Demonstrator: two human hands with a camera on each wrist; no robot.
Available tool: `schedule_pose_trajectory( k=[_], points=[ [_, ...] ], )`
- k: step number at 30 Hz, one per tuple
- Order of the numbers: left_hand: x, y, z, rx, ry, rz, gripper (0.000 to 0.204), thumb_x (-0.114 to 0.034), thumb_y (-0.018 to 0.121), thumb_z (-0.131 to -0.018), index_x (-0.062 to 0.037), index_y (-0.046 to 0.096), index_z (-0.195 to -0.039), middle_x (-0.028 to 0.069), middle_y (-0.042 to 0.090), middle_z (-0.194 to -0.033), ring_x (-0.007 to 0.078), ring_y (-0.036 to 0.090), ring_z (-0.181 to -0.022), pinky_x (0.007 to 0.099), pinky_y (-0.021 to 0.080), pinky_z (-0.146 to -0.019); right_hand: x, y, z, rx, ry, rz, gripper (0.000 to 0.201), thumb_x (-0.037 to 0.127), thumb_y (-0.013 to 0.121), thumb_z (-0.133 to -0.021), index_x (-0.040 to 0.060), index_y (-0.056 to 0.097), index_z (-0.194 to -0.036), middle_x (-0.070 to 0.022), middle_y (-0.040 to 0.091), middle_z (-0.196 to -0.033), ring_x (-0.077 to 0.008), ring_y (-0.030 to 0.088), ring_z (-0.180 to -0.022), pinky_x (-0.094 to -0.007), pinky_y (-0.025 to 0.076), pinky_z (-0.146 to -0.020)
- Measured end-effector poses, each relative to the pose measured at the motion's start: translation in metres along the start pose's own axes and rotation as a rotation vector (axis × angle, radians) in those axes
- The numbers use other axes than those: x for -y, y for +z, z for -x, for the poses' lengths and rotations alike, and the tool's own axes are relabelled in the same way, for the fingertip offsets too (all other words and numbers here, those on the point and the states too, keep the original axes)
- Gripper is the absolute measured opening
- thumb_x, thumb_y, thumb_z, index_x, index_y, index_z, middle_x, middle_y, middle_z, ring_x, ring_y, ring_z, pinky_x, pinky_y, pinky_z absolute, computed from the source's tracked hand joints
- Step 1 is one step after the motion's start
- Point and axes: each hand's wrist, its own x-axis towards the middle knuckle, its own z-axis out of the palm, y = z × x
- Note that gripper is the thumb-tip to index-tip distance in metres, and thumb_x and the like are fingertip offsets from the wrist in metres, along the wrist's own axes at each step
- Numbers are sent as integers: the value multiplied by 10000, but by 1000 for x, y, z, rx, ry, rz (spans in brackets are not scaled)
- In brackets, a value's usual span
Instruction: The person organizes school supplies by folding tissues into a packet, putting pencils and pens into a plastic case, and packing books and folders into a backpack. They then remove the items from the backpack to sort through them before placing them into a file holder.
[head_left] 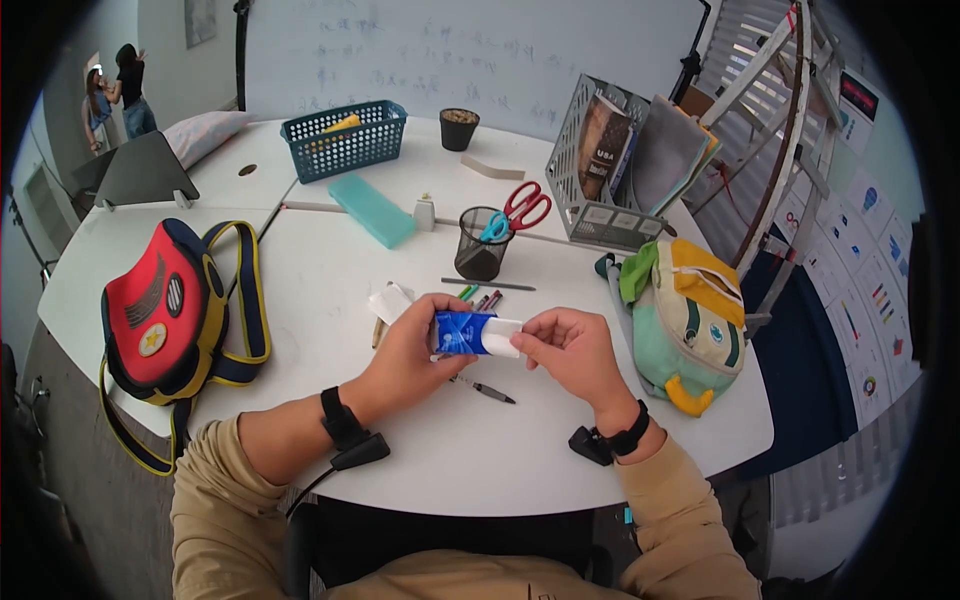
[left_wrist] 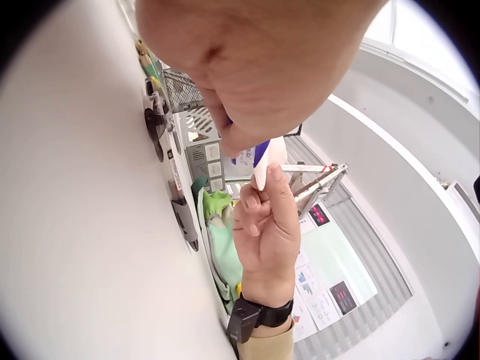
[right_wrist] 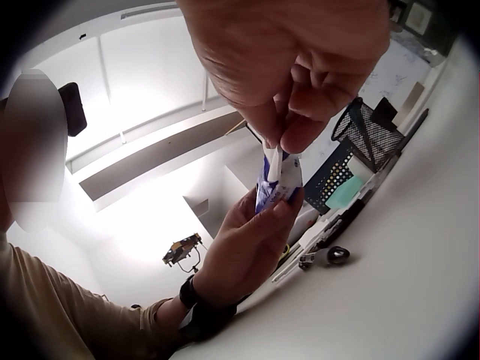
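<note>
Over the middle of the table, my left hand (head_left: 408, 345) grips a small blue tissue packet (head_left: 462, 334), its thumb along the near side. A folded white tissue (head_left: 502, 338) sticks out of the packet's right end. My right hand (head_left: 575, 352) pinches the outer end of that tissue between thumb and fingertips. In the right wrist view the packet (right_wrist: 276, 184) tilts between both hands, with the tissue (right_wrist: 275, 161) at the right fingertips. Below the hands lie several pens and markers (head_left: 490, 300), a dark-tipped pen (head_left: 492, 393) and a crumpled white piece (head_left: 388, 300).
A mesh pen cup (head_left: 480, 255) with scissors (head_left: 527, 205) stands beyond the hands. A red backpack (head_left: 160, 310) lies left, a green-and-cream backpack (head_left: 685, 330) right. Farther back are a teal basket (head_left: 345, 150), a turquoise case (head_left: 372, 212), a plant pot (head_left: 458, 132) and a grey file holder (head_left: 600, 225).
</note>
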Motion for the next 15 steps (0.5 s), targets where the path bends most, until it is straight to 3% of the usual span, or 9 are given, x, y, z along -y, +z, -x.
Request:
schedule_pose_trajectory(
  k=[3, 9, 12, 15],
  points=[
    [9, 5, -3, 13, 52, 125, 623, 84, 886, -936, -10, 537, -1442, 99, 646, -1404, 155, 696, -1282, 316, 599, -1103, -2, 4, 0, 39, 21, -4, 160, 91, 905, -1008, -43, 822, -1032, -50, 818, -908, -59, 705, -730, -224, 558, -672],
    [2, 6, 0, 51, 27, 105, 625, 101, 878, -935, -6, 529, -1443, 95, 636, -1413, 155, 694, -1281, 320, 602, -1107, -12, 13, 2, 31, -70, 18, 152, 100, 931, -985, -17, 836, -1012, -21, 816, -871, -38, 659, -715, -217, 537, -671],
    [-1, 7, 1, 49, 12, 191, 623, 104, 869, -940, -2, 522, -1447, 99, 630, -1411, 156, 695, -1269, 321, 608, -1100, 0, 4, 4, 57, -71, 182, 160, 76, 923, -974, 2, 836, -1085, -6, 807, -968, -43, 659, -796, -218, 523, -685],
    [0, 6, 0, 9, -1, 164, 633, 108, 866, -940, -5, 515, -1455, 102, 625, -1405, 162, 695, -1261, 323, 614, -1089, -7, 2, -2, -5, -276, 81, 257, 40, 902, -958, 27, 816, -1199, -23, 756, -1160, -67, 665, -914, -228, 523, -705]
  ],
)
